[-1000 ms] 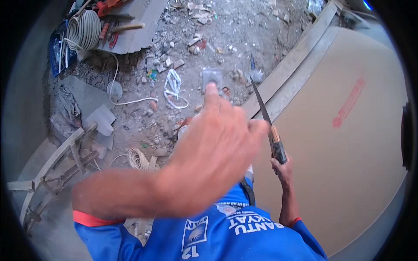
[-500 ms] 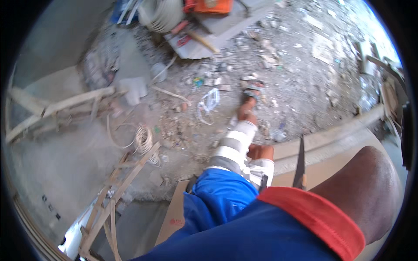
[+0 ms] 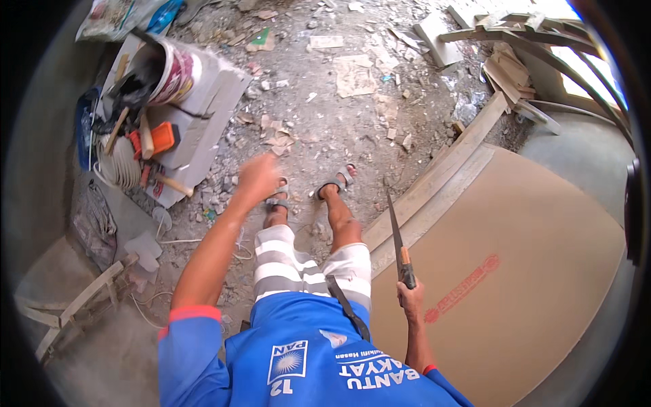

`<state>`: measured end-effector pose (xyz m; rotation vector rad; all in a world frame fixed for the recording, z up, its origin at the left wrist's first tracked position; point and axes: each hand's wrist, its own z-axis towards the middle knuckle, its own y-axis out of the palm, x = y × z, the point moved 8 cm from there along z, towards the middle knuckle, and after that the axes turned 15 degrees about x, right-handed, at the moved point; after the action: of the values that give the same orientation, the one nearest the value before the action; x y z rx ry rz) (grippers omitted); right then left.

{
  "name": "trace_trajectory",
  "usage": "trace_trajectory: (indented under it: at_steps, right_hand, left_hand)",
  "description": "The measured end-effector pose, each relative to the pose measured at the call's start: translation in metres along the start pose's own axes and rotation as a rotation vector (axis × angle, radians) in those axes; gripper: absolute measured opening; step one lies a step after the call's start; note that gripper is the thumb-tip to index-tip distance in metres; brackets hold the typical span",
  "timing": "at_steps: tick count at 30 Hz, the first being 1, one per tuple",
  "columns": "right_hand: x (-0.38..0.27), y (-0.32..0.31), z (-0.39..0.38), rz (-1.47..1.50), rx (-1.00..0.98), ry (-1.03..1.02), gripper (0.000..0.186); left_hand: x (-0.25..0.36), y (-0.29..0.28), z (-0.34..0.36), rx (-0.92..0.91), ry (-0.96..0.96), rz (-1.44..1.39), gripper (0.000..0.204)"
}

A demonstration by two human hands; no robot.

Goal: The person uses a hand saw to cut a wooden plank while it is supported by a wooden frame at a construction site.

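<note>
My right hand (image 3: 411,298) is closed round the dark handle of a handsaw (image 3: 395,234), whose narrow blade points forward and away from me. Beneath it lies a large brown sheet of board (image 3: 515,271) with red print, beside the right leg. My left hand (image 3: 259,175) is raised ahead of the left foot, above the rubble; motion blurs its fingers, and I see nothing held in it.
At the left, a bucket (image 3: 178,74), a coil of pale hose (image 3: 121,163), an orange tool (image 3: 163,138) and a hammer (image 3: 173,184) lie on a grey panel (image 3: 210,112). Rubble (image 3: 305,88) covers the ground. Planks (image 3: 441,183) edge the board; a wooden frame (image 3: 88,298) stands lower left.
My view has swung rightward, showing the board, both feet and the saw in my right hand. My left hand has come into view; the wooden frame has shifted toward the lower left edge.
</note>
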<state>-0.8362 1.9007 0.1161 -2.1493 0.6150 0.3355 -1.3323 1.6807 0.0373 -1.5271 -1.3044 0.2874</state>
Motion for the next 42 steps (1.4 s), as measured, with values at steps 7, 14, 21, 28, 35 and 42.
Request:
trace_trajectory:
  at_steps: [7, 14, 21, 28, 35, 42]
  right_hand:
    - [-0.041, -0.025, 0.079, -0.121, -0.158, -0.033, 0.015]
    - [-0.076, -0.083, 0.124, -0.297, -0.127, -0.002, 0.016]
    - [-0.161, -0.055, 0.166, -0.402, -0.201, -0.101, 0.021]
    - [-0.239, -0.027, 0.192, -0.436, -0.236, -0.053, 0.020]
    - [-0.324, 0.006, 0.236, -0.351, -0.061, 0.028, 0.020]
    - [-0.409, 0.038, 0.248, -0.233, -0.034, 0.048, 0.020]
  left_hand:
    - [-0.225, 0.163, -0.291, -0.161, -0.550, 0.001, 0.031]
    - [-0.028, 0.184, -0.248, -0.361, -0.779, -0.542, 0.026]
    - [-0.061, 0.161, -0.121, 0.008, -0.986, -0.912, 0.021]
    - [-0.089, 0.097, 0.003, 0.127, -1.017, -0.954, 0.017]
    - [-0.091, 0.023, 0.128, 0.024, -0.906, -0.952, 0.020]
    - [-0.114, -0.085, 0.246, 0.203, -0.930, -0.986, 0.027]
